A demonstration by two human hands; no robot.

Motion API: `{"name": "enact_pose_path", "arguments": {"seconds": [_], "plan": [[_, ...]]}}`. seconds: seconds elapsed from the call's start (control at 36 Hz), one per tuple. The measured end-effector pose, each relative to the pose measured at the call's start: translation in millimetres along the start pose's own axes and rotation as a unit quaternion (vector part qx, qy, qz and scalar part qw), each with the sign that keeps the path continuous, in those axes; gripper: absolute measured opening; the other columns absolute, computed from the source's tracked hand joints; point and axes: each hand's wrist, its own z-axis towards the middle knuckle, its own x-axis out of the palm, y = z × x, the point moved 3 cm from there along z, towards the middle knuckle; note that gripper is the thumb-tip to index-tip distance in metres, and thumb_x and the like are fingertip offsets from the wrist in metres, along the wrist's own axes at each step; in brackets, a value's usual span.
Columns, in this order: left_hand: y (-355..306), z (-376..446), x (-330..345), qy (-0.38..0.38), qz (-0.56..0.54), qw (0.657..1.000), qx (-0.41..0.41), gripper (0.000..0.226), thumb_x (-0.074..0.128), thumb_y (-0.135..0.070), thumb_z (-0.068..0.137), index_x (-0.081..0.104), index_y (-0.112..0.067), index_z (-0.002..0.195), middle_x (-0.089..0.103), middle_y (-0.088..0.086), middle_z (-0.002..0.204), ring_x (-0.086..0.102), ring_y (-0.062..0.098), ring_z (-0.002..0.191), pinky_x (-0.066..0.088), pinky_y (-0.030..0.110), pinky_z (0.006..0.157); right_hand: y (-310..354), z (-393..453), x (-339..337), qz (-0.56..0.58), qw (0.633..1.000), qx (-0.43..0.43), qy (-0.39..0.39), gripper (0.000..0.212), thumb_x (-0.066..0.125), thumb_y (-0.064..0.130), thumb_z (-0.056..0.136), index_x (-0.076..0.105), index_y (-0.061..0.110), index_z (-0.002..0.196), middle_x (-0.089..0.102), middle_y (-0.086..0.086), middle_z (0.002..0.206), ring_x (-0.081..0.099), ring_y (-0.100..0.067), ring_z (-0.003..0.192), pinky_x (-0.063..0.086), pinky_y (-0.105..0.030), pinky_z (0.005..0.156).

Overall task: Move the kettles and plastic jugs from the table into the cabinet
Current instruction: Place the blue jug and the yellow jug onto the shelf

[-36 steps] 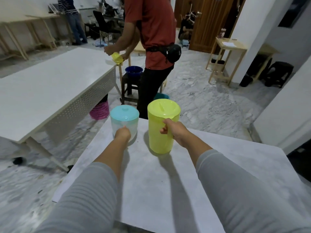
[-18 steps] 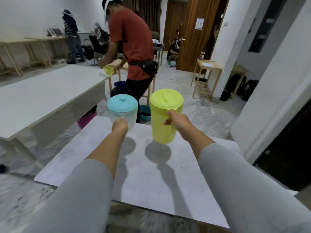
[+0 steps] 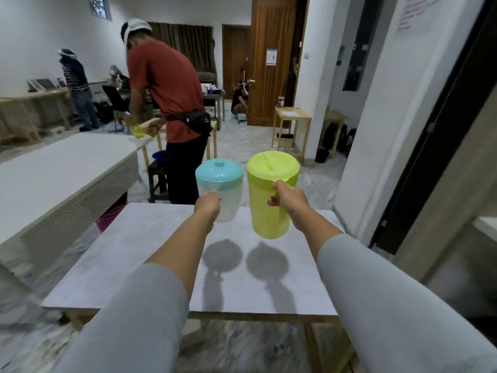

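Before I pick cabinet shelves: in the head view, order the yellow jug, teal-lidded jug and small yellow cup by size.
1. yellow jug
2. teal-lidded jug
3. small yellow cup, though it is farther away, so its size is unsure.

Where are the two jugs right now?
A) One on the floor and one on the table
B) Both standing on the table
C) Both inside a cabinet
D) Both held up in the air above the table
D: the left hand holds the clear jug with the teal lid and the right hand holds the yellow-green jug, and their shadows fall apart from them on the table below.
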Motion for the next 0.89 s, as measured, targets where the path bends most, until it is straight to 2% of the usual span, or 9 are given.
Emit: {"name": "enact_pose_path", "arguments": {"seconds": [0.11,0.22,0.36,0.42,0.58,0.69,0.75,0.83,0.89], "plan": [[-4,-17,1,0.019,0.002,1.0,0.016,0.033,0.04,-0.015,0.097,0.054,-0.002,0.124,0.054,0.019,0.127,0.046,0.026,0.097,0.038,0.035,0.084,0,-27,-14,0.011,0.999,0.002,-0.031,0.024,0.052,0.031,0.089,0.053,0.016,0.07,0.062,-0.004,0.063,0.062,-0.019,0.068,0.041,-0.031,0.079],[-3,-41,-3,0.047,0.019,0.998,0.029,0.031,0.039,-0.014,0.097,0.055,-0.002,0.121,0.051,0.014,0.114,0.044,0.025,0.096,0.036,0.032,0.081,-4,-64,-24,0.019,0.997,0.007,-0.076,0.024,0.051,0.032,0.089,0.053,0.016,0.07,0.062,-0.002,0.062,0.063,-0.02,0.073,0.041,-0.032,0.081],[11,-79,-18,0.101,0.044,0.993,0.031,0.033,0.041,-0.013,0.095,0.055,0.001,0.121,0.056,0.019,0.12,0.047,0.026,0.094,0.037,0.033,0.078,-20,-127,-30,0.028,0.989,0.03,-0.144,0.024,0.05,0.034,0.089,0.052,0.018,0.071,0.064,-0.002,0.064,0.06,-0.017,0.074,0.039,-0.03,0.079],[20,-98,-25,0.131,0.06,0.989,0.032,0.033,0.04,-0.013,0.095,0.055,0.0,0.121,0.053,0.018,0.113,0.046,0.026,0.094,0.037,0.033,0.078,-28,-157,-31,0.041,0.983,0.038,-0.172,0.024,0.05,0.034,0.089,0.053,0.017,0.073,0.064,-0.002,0.063,0.061,-0.016,0.073,0.039,-0.03,0.078],[44,-156,-39,0.204,0.09,0.974,0.037,0.033,0.039,-0.015,0.095,0.055,0.0,0.12,0.055,0.021,0.125,0.047,0.028,0.096,0.038,0.034,0.079,-50,-239,-32,0.059,0.971,0.05,-0.225,0.024,0.053,0.033,0.087,0.056,0.016,0.07,0.059,0.005,0.036,0.062,-0.016,0.062,0.048,-0.035,0.088],[59,-201,-46,0.247,0.108,0.962,0.034,0.033,0.037,-0.016,0.097,0.055,-0.001,0.12,0.054,0.021,0.129,0.053,0.034,0.11,0.043,0.04,0.09,-54,-303,-39,0.065,0.956,0.051,-0.28,0.022,0.054,0.03,0.089,0.057,0.016,0.072,0.062,0.0,0.053,0.061,-0.01,0.049,0.048,-0.03,0.078],[63,-225,-46,0.268,0.11,0.956,0.036,0.033,0.037,-0.016,0.098,0.055,-0.001,0.121,0.054,0.021,0.129,0.051,0.036,0.117,0.043,0.04,0.096,-54,-331,-48,0.068,0.951,0.05,-0.299,0.022,0.054,0.03,0.089,0.057,0.015,0.074,0.061,-0.003,0.06,0.061,-0.011,0.05,0.049,-0.031,0.08],[64,-262,-41,0.308,0.11,0.944,0.045,0.034,0.038,-0.015,0.097,0.054,0.001,0.122,0.054,0.022,0.129,0.052,0.034,0.109,0.041,0.038,0.087,-50,-371,-64,0.078,0.939,0.045,-0.333,0.023,0.055,0.028,0.088,0.059,0.011,0.073,0.061,-0.006,0.061,0.06,-0.018,0.055,0.052,-0.038,0.087],[64,-285,-38,0.331,0.111,0.936,0.053,0.034,0.039,-0.015,0.097,0.052,0.001,0.124,0.054,0.022,0.128,0.05,0.031,0.102,0.039,0.037,0.084,-48,-394,-75,0.084,0.931,0.04,-0.354,0.023,0.056,0.026,0.088,0.06,0.008,0.074,0.06,-0.007,0.06,0.059,-0.019,0.053,0.054,-0.037,0.077]]}}
